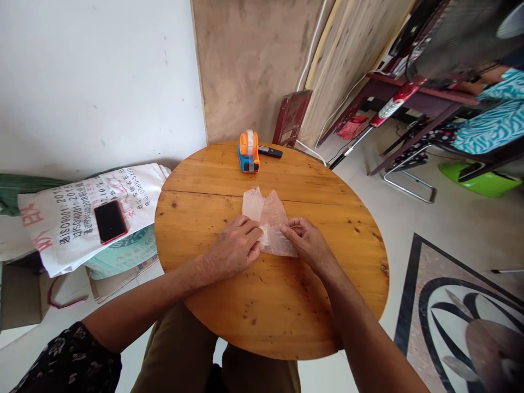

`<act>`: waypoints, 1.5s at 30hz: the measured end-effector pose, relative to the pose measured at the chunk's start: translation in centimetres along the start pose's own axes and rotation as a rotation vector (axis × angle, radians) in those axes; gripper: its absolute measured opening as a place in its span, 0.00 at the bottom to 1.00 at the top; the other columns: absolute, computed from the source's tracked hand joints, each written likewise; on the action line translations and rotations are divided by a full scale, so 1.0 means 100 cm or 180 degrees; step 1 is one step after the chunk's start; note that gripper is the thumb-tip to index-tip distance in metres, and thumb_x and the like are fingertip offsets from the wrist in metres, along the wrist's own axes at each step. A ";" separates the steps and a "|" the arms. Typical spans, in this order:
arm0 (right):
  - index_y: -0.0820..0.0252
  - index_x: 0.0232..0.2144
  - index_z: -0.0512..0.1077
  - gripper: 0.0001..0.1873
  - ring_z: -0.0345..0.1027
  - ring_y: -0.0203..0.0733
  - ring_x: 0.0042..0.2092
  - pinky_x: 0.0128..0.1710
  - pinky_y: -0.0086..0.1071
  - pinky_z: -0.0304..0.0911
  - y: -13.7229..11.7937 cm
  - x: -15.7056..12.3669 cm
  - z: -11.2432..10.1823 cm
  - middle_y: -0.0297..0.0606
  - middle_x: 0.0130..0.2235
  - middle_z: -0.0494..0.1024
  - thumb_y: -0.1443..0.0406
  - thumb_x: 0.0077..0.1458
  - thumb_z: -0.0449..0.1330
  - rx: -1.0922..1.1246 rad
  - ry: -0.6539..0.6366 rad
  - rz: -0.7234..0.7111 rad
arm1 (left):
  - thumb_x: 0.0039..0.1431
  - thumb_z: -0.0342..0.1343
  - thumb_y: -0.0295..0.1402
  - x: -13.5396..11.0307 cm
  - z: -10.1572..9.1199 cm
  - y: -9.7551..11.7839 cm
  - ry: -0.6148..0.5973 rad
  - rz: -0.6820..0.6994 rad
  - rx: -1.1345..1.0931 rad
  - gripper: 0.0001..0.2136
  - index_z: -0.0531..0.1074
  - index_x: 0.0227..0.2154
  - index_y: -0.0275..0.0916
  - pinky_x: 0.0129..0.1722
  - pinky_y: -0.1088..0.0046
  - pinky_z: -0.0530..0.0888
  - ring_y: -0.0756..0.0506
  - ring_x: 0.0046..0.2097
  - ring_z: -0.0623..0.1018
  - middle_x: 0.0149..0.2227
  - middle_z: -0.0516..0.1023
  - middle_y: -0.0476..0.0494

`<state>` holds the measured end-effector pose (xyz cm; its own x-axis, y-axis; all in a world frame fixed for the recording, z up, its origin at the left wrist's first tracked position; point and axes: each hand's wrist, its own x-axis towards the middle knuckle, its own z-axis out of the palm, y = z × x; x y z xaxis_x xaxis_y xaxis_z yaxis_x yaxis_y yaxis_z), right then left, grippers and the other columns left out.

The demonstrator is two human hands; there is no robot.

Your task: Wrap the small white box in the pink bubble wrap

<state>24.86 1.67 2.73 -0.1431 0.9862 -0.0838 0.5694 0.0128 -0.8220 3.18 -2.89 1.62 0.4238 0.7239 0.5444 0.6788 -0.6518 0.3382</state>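
Observation:
A translucent, pinkish-white piece of bubble wrap [274,210] lies on the round wooden table [282,322], its far edge uneven. A small pale flat item [265,236] shows at its near part, too small to name. My left hand [235,245] rests at the left side of the wrap, fingers curled and pressed onto it beside the pale item. At the right edge, my right hand [309,240] pinches the wrap between thumb and index finger. Further back stands an orange and blue tape dispenser [249,153] with a roll of clear tape.
A black remote control [270,152] lies behind the dispenser. To the left, a phone [110,221] sits on a printed white sack [77,207]. A wooden chair back [291,117] stands behind the table. At right are a fan [395,103] and a seated person [491,125].

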 end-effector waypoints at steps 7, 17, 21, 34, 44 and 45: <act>0.56 0.44 0.65 0.27 0.69 0.39 0.26 0.27 0.33 0.66 -0.010 -0.015 0.012 0.31 0.27 0.76 0.52 0.45 0.67 0.1414 -0.0134 0.0150 | 0.62 0.51 0.24 0.002 -0.003 0.002 -0.0134 -0.0083 0.0007 0.06 0.73 0.36 0.36 0.50 0.62 0.73 0.41 0.50 0.72 0.43 0.77 0.40; 0.63 0.47 0.67 0.32 0.65 0.36 0.23 0.17 0.29 0.61 -0.043 -0.013 0.034 0.31 0.27 0.75 0.52 0.43 0.68 0.1384 -0.0009 0.0146 | 0.58 0.54 0.24 0.005 -0.003 0.002 -0.0204 -0.0368 -0.0081 0.08 0.76 0.38 0.37 0.45 0.60 0.71 0.39 0.46 0.72 0.44 0.80 0.43; 0.65 0.49 0.69 0.29 0.69 0.37 0.25 0.21 0.30 0.65 -0.047 -0.022 0.032 0.39 0.32 0.79 0.53 0.50 0.65 0.1206 -0.0009 0.0013 | 0.56 0.54 0.23 0.003 0.002 -0.002 -0.0054 -0.0435 -0.0439 0.08 0.74 0.38 0.37 0.47 0.63 0.71 0.42 0.44 0.72 0.43 0.80 0.44; 0.63 0.61 0.61 0.27 0.78 0.50 0.42 0.44 0.48 0.71 -0.050 -0.042 0.027 0.49 0.49 0.81 0.67 0.61 0.46 -0.1103 -0.0272 -0.1235 | 0.49 0.56 0.24 0.005 -0.004 0.000 0.0227 -0.1541 -0.1744 0.22 0.68 0.50 0.37 0.41 0.68 0.74 0.47 0.40 0.74 0.45 0.74 0.41; 0.63 0.63 0.58 0.29 0.77 0.43 0.38 0.41 0.39 0.72 -0.035 -0.033 0.023 0.45 0.45 0.82 0.68 0.60 0.47 -0.0072 -0.0479 -0.1100 | 0.54 0.59 0.32 0.015 -0.004 0.005 0.0129 -0.1844 -0.1383 0.05 0.70 0.32 0.38 0.32 0.73 0.66 0.50 0.33 0.68 0.32 0.71 0.49; 0.64 0.64 0.57 0.30 0.76 0.42 0.37 0.39 0.39 0.72 -0.035 -0.032 0.021 0.46 0.45 0.82 0.68 0.59 0.47 0.0069 -0.0573 -0.1038 | 0.54 0.59 0.33 0.016 -0.003 0.007 0.0093 -0.1862 -0.1292 0.06 0.69 0.31 0.38 0.33 0.73 0.65 0.49 0.33 0.68 0.32 0.71 0.49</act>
<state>21.60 -1.85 4.70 -0.4553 0.8860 0.0882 0.4535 0.3161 -0.8333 4.12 -2.25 2.91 0.0382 0.9781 0.2047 0.5108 -0.1952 0.8372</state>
